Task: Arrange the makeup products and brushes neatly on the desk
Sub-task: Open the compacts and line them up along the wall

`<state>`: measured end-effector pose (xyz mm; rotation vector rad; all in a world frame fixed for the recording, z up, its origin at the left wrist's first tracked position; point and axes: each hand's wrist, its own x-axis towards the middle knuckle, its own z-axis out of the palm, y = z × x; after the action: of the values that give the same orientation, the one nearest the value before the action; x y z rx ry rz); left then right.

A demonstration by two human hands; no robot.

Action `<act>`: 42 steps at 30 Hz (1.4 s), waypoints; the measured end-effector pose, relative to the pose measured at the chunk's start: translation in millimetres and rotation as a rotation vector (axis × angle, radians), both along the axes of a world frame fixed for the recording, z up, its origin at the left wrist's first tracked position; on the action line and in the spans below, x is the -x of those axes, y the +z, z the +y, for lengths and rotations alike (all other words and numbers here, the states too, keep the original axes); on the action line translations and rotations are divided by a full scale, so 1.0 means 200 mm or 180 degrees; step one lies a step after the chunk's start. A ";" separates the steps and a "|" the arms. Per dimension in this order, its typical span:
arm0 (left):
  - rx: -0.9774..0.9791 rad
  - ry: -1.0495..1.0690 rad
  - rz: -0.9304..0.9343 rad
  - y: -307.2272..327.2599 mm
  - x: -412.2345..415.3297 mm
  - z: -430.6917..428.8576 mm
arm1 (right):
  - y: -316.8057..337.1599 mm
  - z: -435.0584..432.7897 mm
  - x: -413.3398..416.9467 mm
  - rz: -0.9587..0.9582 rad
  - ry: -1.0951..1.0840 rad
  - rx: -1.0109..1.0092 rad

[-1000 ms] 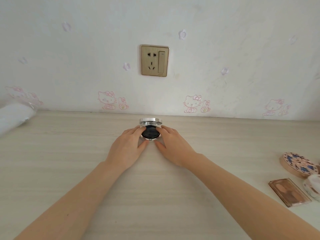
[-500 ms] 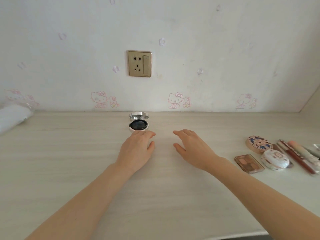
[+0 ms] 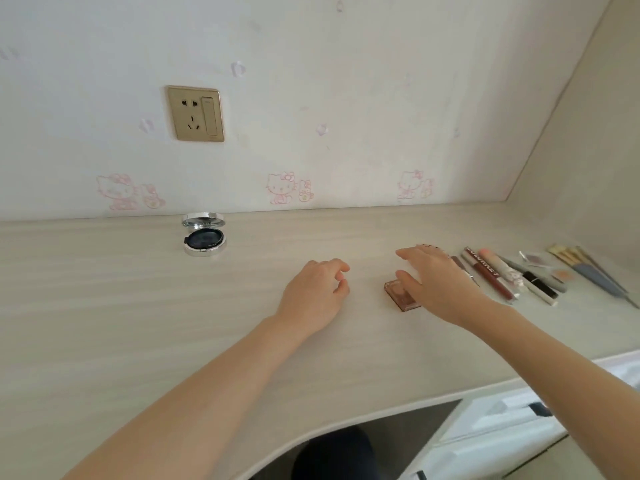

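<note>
open cushion compact (image 3: 204,235) back by the wall (image 3: 346,98) under the socket (image 3: 195,113), off on its own. left hand (image 3: 313,294) loosely curled on the desk (image 3: 138,323), holding nothing. right hand (image 3: 436,285) spread flat over the brown palette (image 3: 398,296), lip glosses (image 3: 485,271) and brushes (image 3: 588,271) just beyond

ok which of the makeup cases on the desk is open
The round silver compact near the wall: its lid stands up, showing the dark inside. The brown rectangular palette by the right hand lies flat, no lid raised.

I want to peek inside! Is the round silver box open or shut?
Open. The silver compact has its lid raised, and the dark inside shows.
</note>
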<state>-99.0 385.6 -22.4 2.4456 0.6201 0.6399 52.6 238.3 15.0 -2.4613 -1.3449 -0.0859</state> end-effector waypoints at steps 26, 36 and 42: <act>0.0277 0.0188 0.1041 0.00 -0.86 -0.16 | 0.02 0.06 -0.60 0.0721 -0.0990 0.0849; 0.1286 0.0498 0.0434 0.05 -0.83 -0.21 | 0.02 0.06 -0.60 0.1108 -0.0821 -0.0009; 0.1319 0.0633 0.0093 0.04 -0.81 -0.21 | 0.04 0.05 -0.58 0.1337 -0.0593 -0.0425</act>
<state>62.4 342.8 -14.6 2.0267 0.9164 0.4935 167.7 247.5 22.7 -2.3161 -0.9027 0.2736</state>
